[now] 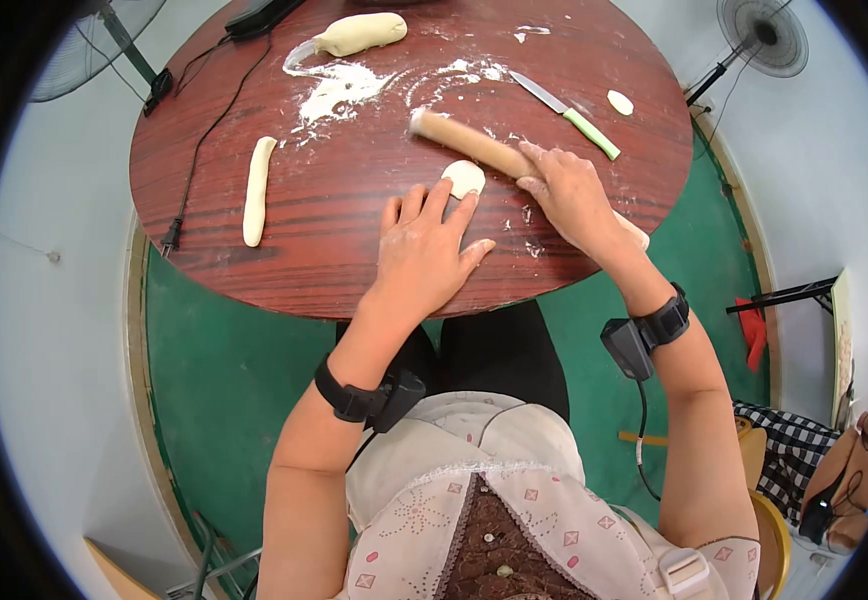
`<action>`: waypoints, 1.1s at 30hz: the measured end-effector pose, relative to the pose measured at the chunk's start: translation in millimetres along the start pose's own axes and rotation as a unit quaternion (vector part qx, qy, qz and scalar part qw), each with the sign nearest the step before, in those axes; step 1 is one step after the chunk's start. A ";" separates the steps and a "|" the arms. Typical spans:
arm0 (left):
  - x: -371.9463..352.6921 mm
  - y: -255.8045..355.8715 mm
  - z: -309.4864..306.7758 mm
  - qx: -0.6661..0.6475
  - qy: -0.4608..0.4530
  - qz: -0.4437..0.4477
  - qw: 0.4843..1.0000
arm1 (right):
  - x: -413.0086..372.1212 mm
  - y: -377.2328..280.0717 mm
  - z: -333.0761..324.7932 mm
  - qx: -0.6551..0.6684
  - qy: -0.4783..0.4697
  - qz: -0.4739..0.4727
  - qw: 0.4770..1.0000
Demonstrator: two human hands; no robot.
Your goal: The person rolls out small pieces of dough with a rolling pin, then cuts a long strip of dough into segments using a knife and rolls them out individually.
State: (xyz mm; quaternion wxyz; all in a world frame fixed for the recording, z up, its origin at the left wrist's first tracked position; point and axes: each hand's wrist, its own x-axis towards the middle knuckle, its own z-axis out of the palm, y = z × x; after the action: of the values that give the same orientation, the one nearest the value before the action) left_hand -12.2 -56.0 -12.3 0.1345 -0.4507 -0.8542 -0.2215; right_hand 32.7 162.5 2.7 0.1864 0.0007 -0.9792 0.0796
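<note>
My left hand lies on the table with its fingers spread, the fingertips touching the near edge of a small round dough wrapper. My right hand is wrapped around a wooden rolling pin, which slants just beyond the wrapper, its far end blurred. Past the pin lies a knife with a green handle. A second flat dough piece rests near the right rim. To the left of my hands is a dough strip, and a larger dough log sits at the far side.
Loose flour is scattered over the round, dark red table. A black power cord runs along its left side down to a plug. Fans stand beyond the table at both sides, the right fan near the wall.
</note>
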 end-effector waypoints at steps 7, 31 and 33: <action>0.6 -22.1 -21.1 0.007 0.007 0.046 0.999 | -10.5 -21.6 -7.3 0.049 0.012 -0.067 0.997; -3.7 -24.5 -9.4 0.016 0.031 -0.009 0.999 | 29.7 11.2 2.5 0.026 -0.077 -0.072 0.994; 0.4 -36.9 -13.9 0.031 0.018 0.007 0.999 | 24.6 10.5 2.9 0.035 -0.026 -0.078 0.996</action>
State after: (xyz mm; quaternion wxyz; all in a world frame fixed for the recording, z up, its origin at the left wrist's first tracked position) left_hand -42.6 -81.0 -9.6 0.1653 -0.4486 -0.8547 -0.2021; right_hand 8.5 173.1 7.4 0.1666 0.0856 -0.9773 0.0993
